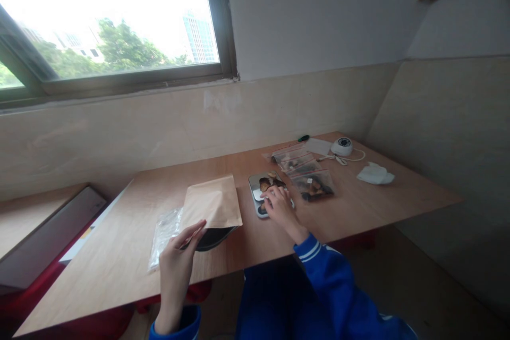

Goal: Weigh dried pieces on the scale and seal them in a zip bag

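Note:
A brown kraft paper pouch (pixel 211 202) tilts above the table, its near edge pinched between the thumb and fingers of my left hand (pixel 185 247). Something dark with a curved edge (pixel 215 239) shows just under that edge; whether it is the pouch's inside, I cannot tell. To the right, a small white kitchen scale (pixel 257 191) carries brown dried pieces that look like sliced mushrooms (pixel 268 183). Over its near part, my right hand (pixel 281 207) has its fingers bent down among the pieces. What lies between those fingertips is hidden.
Several zip bags of dark dried pieces (pixel 313 186) lie right of the scale. Behind them are a white round device with a cable (pixel 341 146) and a green-handled item (pixel 303 138). A crumpled white tissue (pixel 375 173) sits farther right. Clear plastic bags (pixel 165 231) lie left of the pouch.

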The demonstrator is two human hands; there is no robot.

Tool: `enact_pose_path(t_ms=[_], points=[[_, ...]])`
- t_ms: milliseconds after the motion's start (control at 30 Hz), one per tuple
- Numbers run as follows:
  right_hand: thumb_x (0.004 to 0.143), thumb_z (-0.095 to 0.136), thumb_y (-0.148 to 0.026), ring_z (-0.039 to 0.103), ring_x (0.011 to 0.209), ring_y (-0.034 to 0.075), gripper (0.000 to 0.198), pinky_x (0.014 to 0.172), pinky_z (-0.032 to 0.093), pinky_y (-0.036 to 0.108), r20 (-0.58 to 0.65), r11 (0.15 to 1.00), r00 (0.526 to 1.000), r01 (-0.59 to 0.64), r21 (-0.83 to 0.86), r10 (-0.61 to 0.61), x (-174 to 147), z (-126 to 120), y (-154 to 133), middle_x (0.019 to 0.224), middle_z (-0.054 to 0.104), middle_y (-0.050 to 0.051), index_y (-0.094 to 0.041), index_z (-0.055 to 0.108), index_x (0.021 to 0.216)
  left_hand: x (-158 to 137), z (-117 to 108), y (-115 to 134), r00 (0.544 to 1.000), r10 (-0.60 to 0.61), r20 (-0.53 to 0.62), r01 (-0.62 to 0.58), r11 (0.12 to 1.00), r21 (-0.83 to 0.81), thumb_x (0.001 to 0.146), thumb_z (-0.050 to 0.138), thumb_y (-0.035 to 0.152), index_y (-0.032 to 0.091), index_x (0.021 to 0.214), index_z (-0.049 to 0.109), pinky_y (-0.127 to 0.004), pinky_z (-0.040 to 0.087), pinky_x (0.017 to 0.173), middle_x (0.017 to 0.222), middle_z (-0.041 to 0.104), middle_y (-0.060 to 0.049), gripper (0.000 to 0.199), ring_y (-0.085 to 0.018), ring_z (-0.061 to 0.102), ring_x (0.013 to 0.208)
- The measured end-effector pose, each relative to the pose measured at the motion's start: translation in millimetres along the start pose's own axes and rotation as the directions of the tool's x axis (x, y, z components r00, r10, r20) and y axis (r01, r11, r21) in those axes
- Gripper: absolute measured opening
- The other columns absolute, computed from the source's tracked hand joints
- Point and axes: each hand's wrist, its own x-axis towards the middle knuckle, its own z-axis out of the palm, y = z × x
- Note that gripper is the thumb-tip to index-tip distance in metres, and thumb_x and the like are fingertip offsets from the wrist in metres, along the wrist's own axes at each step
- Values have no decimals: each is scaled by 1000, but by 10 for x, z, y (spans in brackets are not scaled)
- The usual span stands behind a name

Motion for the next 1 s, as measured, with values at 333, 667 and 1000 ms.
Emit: enact_pose_path(t_ms=[333,667,1000], points=[[89,56,-23,51,99,23,8,84,32,36,69,996,996,65,-56,-61,-120,54,75,102,60,6,-22,64,91,-17,29,8,1000,-18,6,18,1000,-16,69,64,56,25,91,76,-39,52,82,95,75,-6,41,-28,67,90],[88,57,-18,54,94,21,8,81,31,33,86,990,986,140,0,-139,-83,-21,46,93,68,2,-22,64,86,-8,34,-4,999,-33,1,33,999,-32,67,65,56,25,91,76,-37,54,78,96,75,-6,41,-27,68,88],[90,55,-19,54,96,23,11,82,33,34,10,995,995,96,-9,-96,336,-18,-4,96,66,4,-21,66,90,-20,33,29,1000,-17,4,17,1000,0,69,64,55,25,90,76,-36,53,78,95,75,-5,38,-27,68,89]])
